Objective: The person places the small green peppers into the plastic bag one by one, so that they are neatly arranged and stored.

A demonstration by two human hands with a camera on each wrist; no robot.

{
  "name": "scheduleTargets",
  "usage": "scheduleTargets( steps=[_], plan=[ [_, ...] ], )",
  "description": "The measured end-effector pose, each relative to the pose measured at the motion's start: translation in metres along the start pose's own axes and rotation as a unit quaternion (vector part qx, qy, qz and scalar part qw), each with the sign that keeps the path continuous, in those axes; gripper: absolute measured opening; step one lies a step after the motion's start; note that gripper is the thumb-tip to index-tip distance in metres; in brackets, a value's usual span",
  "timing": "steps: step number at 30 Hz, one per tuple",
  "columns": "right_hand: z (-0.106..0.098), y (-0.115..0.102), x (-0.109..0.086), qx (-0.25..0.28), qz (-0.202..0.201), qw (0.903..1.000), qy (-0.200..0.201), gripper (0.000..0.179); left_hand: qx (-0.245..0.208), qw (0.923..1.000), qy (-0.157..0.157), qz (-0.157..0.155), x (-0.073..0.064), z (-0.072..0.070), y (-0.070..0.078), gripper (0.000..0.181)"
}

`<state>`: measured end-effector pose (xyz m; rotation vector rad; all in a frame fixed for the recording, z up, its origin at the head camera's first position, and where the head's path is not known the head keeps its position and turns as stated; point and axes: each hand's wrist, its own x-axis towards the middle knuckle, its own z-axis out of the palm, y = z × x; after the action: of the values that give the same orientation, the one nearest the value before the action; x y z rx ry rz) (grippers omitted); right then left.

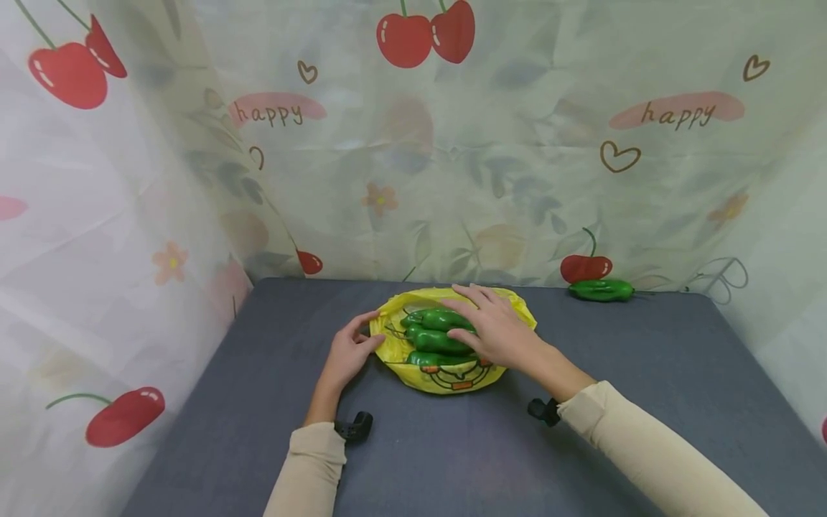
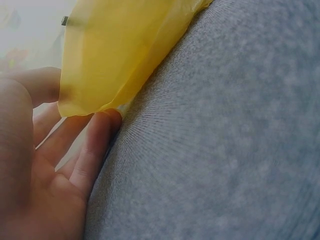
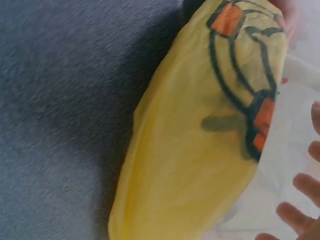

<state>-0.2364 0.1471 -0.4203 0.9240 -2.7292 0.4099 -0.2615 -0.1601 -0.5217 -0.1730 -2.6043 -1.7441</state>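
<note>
A yellow plastic bag with a dark and orange print lies on the table, its mouth spread wide. Inside it are green peppers, three showing, partly covered by my right hand. That hand hovers over the mouth with fingers spread; in the right wrist view its fingers stand apart from the bag, holding nothing. At the left rim, my left hand touches the bag with thumb and forefinger apart. The left wrist view has its fingertips against the yellow edge.
One more green pepper lies at the table's back right edge. A dark grey cloth covers the table. Printed curtains hang along its back and sides. A black strap is on the left wrist.
</note>
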Motion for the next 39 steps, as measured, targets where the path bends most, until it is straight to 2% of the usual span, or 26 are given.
scheduleTargets(
  steps=[4,9,14,32,39],
  plan=[
    [0.000,0.005,-0.004,-0.032,0.023,0.9992,-0.006,0.063,0.000,1.0000,0.000,0.000,0.000,0.001,0.000,0.048],
    [-0.002,0.009,-0.009,-0.041,0.061,0.9970,-0.024,0.071,-0.004,1.0000,0.000,0.000,0.000,0.001,0.000,0.048],
    [-0.002,0.019,-0.011,-0.051,0.076,0.9956,-0.020,0.075,-0.012,0.9999,-0.001,0.001,-0.003,-0.001,-0.001,0.048],
    [-0.008,0.067,-0.027,-0.053,0.173,0.9811,-0.070,0.081,-0.001,1.0000,0.003,0.002,-0.001,0.001,-0.001,0.047],
    [-0.016,0.084,-0.035,-0.050,0.203,0.9749,-0.078,0.083,-0.001,1.0000,0.002,0.004,-0.001,0.001,0.001,0.047]
  ],
)
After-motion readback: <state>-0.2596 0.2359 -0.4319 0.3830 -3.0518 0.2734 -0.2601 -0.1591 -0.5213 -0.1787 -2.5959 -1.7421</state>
